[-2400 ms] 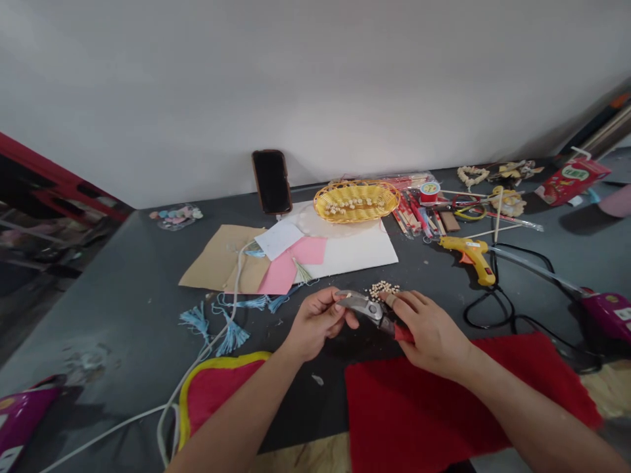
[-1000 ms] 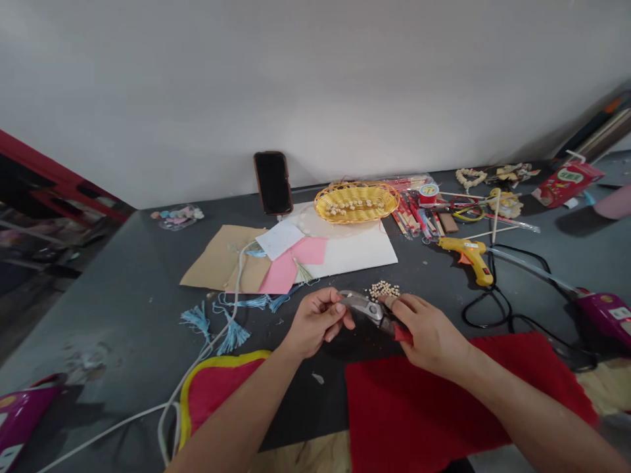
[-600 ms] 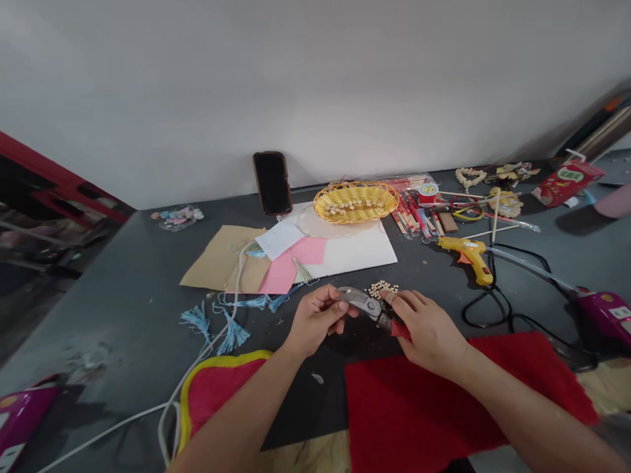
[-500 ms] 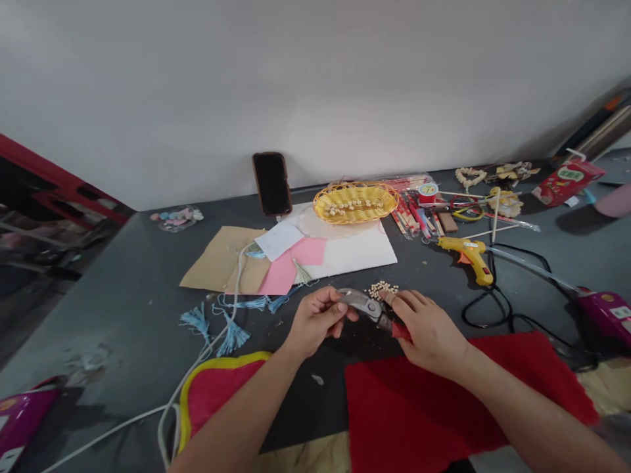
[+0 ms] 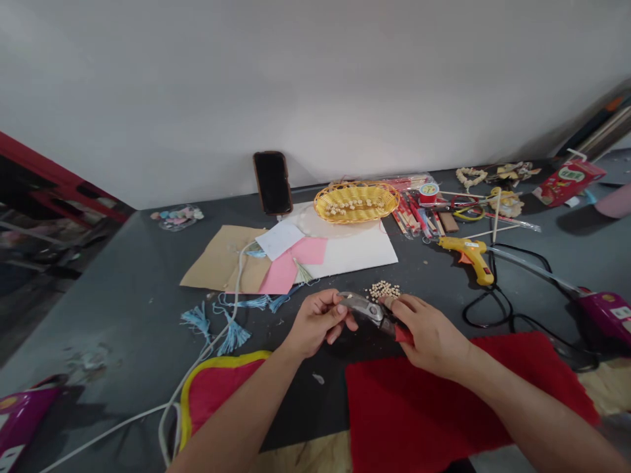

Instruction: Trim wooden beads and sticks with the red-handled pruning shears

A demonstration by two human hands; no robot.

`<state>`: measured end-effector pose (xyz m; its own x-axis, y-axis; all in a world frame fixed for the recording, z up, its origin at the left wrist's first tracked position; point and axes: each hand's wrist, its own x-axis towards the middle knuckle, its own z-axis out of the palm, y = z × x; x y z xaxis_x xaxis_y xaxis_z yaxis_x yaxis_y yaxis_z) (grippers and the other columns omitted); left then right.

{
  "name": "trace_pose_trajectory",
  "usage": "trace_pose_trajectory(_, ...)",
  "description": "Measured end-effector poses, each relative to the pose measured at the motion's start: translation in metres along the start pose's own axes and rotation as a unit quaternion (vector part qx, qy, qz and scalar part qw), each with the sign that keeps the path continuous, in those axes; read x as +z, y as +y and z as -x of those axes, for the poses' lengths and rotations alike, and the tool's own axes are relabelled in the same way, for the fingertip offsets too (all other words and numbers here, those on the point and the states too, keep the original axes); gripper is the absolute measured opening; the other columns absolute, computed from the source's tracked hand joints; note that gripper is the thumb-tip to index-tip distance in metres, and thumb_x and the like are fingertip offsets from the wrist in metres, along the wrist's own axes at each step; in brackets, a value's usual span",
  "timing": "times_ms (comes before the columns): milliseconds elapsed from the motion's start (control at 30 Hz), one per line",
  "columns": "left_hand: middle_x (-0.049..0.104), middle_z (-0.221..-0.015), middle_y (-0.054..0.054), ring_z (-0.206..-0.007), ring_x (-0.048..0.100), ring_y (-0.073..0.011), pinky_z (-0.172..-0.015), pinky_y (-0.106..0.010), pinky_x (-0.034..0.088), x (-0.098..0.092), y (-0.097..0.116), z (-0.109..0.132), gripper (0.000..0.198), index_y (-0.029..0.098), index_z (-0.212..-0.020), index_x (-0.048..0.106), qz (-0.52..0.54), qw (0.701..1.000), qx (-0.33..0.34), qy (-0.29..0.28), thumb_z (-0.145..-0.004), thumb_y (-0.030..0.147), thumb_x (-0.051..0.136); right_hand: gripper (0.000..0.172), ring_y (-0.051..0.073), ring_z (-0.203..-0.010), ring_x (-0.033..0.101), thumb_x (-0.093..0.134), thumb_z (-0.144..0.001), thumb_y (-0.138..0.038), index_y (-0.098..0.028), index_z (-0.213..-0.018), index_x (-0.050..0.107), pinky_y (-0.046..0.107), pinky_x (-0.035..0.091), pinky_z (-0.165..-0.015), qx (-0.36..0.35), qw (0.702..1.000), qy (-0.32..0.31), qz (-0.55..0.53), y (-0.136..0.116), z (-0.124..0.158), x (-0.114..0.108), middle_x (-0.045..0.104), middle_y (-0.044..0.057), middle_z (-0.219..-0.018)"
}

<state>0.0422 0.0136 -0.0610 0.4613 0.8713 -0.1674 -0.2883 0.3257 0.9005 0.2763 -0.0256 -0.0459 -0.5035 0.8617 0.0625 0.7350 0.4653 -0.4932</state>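
My right hand (image 5: 424,334) is wrapped round the red handles of a pair of pruning shears (image 5: 367,309), whose metal jaws point left. My left hand (image 5: 319,322) is closed in a pinch right at the tip of the jaws; what its fingers hold is too small or hidden to make out. A tiny pale bit shows on the blade near those fingertips. Just beyond the shears, a little heap of small pale wooden pieces (image 5: 383,290) lies on the dark table, close to my right fingers.
A yellow woven basket (image 5: 355,202) holds more pale pieces. Paper sheets (image 5: 296,263) and blue tassels (image 5: 233,337) lie to the left, crossed by a white cable (image 5: 240,276). At right rests a yellow glue gun (image 5: 468,255) with its black cord. Red cloth (image 5: 424,414) lies under my right forearm.
The shears and my right hand have shifted very slightly toward the right and down. A pale bit now shows at the blade tip. My left hand stays nearly in place.
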Motion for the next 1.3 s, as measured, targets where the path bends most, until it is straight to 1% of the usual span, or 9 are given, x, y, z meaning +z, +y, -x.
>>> trace_pose_trajectory(167, 0.071, -0.062, -0.005, -0.03, 0.042, -0.0025, -0.03, -0.014, 0.025, -0.003, -0.006, -0.001, 0.032, 0.013, -0.072, 0.056, -0.018, 1.0, 0.009, 0.006, -0.078, 0.039, 0.073, 0.059, 0.027, -0.105, 0.056, 0.05, -0.071, -0.005, -0.014, -0.129, 0.048, 0.042, 0.048, -0.094, 0.02, 1.0, -0.001, 0.017, -0.006, 0.003, 0.0, 0.06, 0.013, -0.113)
trace_pose_trajectory(333, 0.071, -0.064, -0.005, -0.034, 0.048, -0.0046, -0.032, -0.015, 0.028, -0.006, -0.007, -0.001, 0.032, 0.013, -0.074, 0.056, -0.039, 0.999, 0.004, 0.026, -0.079, 0.04, 0.071, 0.062, 0.029, -0.109, 0.052, 0.051, -0.074, -0.01, -0.016, -0.135, 0.043, 0.045, 0.047, -0.092, 0.028, 0.998, -0.013, 0.058, -0.003, -0.001, 0.0, 0.058, 0.013, -0.119)
trace_pose_trajectory(533, 0.072, -0.061, -0.006, -0.028, 0.041, -0.0029, -0.028, -0.013, 0.023, -0.004, 0.0, 0.0, 0.03, 0.013, -0.074, 0.056, 0.014, 0.999, -0.03, -0.033, -0.078, 0.038, 0.072, 0.063, 0.029, -0.109, 0.05, 0.05, -0.075, -0.009, -0.017, -0.137, 0.042, 0.045, 0.046, -0.092, 0.006, 0.998, -0.019, 0.057, 0.001, -0.005, -0.005, 0.057, 0.013, -0.122)
trace_pose_trajectory(733, 0.071, -0.057, -0.007, -0.024, 0.034, -0.0017, -0.026, -0.012, 0.018, -0.008, 0.005, 0.001, 0.026, 0.013, -0.075, 0.06, 0.088, 0.987, -0.077, -0.108, -0.076, 0.034, 0.074, 0.067, 0.028, -0.114, 0.049, 0.048, -0.073, -0.007, -0.015, -0.139, 0.04, 0.046, 0.045, -0.096, -0.031, 0.999, -0.02, 0.018, 0.003, -0.004, -0.008, 0.055, 0.014, -0.128)
trace_pose_trajectory(833, 0.071, -0.057, -0.008, -0.023, 0.034, -0.002, -0.025, -0.012, 0.017, -0.009, 0.005, 0.001, 0.026, 0.012, -0.075, 0.061, 0.1, 0.984, -0.088, -0.119, -0.076, 0.035, 0.075, 0.064, 0.027, -0.114, 0.051, 0.048, -0.072, -0.006, -0.015, -0.136, 0.043, 0.045, 0.046, -0.097, -0.042, 0.999, -0.013, -0.003, 0.002, -0.003, -0.006, 0.057, 0.014, -0.125)
trace_pose_trajectory(1033, 0.071, -0.057, -0.007, -0.025, 0.036, -0.0017, -0.027, -0.013, 0.019, -0.003, 0.004, 0.0, 0.028, 0.011, -0.074, 0.061, 0.072, 0.994, -0.058, -0.054, -0.075, 0.035, 0.076, 0.059, 0.026, -0.107, 0.056, 0.048, -0.072, -0.004, -0.016, -0.13, 0.048, 0.041, 0.049, -0.094, 0.006, 1.0, 0.006, 0.013, -0.004, 0.001, 0.001, 0.06, 0.012, -0.114)
trace_pose_trajectory(1100, 0.071, -0.059, -0.006, -0.028, 0.039, -0.002, -0.029, -0.014, 0.022, 0.0, 0.004, -0.001, 0.031, 0.011, -0.074, 0.06, 0.049, 0.998, -0.038, -0.016, -0.073, 0.037, 0.077, 0.058, 0.026, -0.106, 0.056, 0.048, -0.072, -0.005, -0.015, -0.13, 0.047, 0.041, 0.049, -0.093, 0.021, 0.999, 0.009, 0.028, -0.004, 0.0, 0.003, 0.059, 0.012, -0.112)
trace_pose_trajectory(1233, 0.072, -0.067, -0.004, -0.038, 0.05, -0.0043, -0.035, -0.013, 0.028, 0.006, 0.004, -0.003, 0.034, 0.013, -0.074, 0.056, -0.014, 0.996, -0.016, 0.083, -0.069, 0.036, 0.08, 0.062, 0.029, -0.108, 0.053, 0.05, -0.072, -0.006, -0.015, -0.133, 0.045, 0.045, 0.047, -0.093, 0.043, 0.997, 0.009, 0.062, -0.002, -0.003, 0.004, 0.058, 0.012, -0.116)
trace_pose_trajectory(1300, 0.072, -0.067, -0.004, -0.038, 0.052, -0.0049, -0.035, -0.013, 0.027, 0.005, 0.003, -0.003, 0.035, 0.014, -0.072, 0.054, -0.028, 0.994, -0.02, 0.101, -0.069, 0.036, 0.08, 0.062, 0.029, -0.109, 0.052, 0.05, -0.073, -0.007, -0.015, -0.134, 0.044, 0.046, 0.046, -0.094, 0.041, 0.997, 0.003, 0.072, -0.001, -0.004, 0.003, 0.058, 0.013, -0.118)
